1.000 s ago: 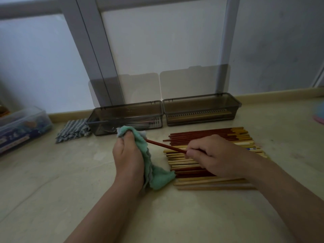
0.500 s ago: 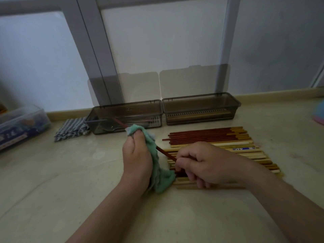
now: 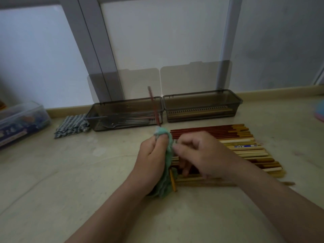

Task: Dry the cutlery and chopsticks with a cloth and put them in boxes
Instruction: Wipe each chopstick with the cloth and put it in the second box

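Note:
My left hand [image 3: 150, 158] is closed around a green cloth [image 3: 164, 133] wrapped on a red chopstick [image 3: 154, 106]. The chopstick stands steeply, its red end above the left box [image 3: 108, 104] and its yellow end poking out below the cloth. My right hand [image 3: 201, 155] hovers just right of the cloth, fingers curled and blurred, over a row of red and pale wooden chopsticks [image 3: 245, 142] lying on the counter. Forks [image 3: 122, 122] lie in the left box. The right box [image 3: 201, 94] holds some pale chopsticks [image 3: 198, 112]. Both lids stand open.
A folded checked cloth [image 3: 71, 125] lies left of the boxes. A clear plastic container [image 3: 21, 121] sits at the far left. A pink and blue object [image 3: 320, 111] shows at the right edge. Window frames rise behind the boxes.
The red chopstick has swung from lying across toward my right hand to pointing up and away through the cloth. My right hand has moved left up to the cloth.

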Motion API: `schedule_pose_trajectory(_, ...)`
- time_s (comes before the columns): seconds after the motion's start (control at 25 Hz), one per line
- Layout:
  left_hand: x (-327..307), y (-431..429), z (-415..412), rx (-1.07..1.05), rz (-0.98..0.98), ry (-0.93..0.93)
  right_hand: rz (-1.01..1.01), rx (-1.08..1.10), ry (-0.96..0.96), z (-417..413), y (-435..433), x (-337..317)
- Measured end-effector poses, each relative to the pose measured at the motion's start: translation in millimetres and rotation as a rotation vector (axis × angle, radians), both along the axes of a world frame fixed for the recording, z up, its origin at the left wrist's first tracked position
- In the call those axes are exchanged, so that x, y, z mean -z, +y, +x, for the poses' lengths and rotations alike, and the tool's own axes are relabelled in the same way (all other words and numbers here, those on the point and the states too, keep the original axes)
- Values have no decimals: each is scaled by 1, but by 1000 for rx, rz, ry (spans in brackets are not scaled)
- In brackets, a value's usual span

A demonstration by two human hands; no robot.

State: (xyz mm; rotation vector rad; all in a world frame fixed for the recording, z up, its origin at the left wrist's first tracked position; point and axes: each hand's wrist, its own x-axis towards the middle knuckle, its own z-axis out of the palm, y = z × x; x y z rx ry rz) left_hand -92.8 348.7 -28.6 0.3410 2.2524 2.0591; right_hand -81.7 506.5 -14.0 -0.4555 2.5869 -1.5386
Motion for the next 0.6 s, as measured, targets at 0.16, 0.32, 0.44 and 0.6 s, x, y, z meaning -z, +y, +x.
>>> schedule_pose_trajectory(0.16,-3,-1,9,285,-150,-38,-303,205,-66,-9,1,3)
schedule_pose_trajectory(0.32,0,-2,7,376,-217,-70,-550,379,-166,-19,5,5)
schedule_pose_trajectory(0.44,0,0,9,393,-265,-66,-592,560,-136,-26,18,-1)
schedule_pose_trajectory(0.6,0,-2,8,388,-248,-62,-664,379,-238,-18,13,-4)
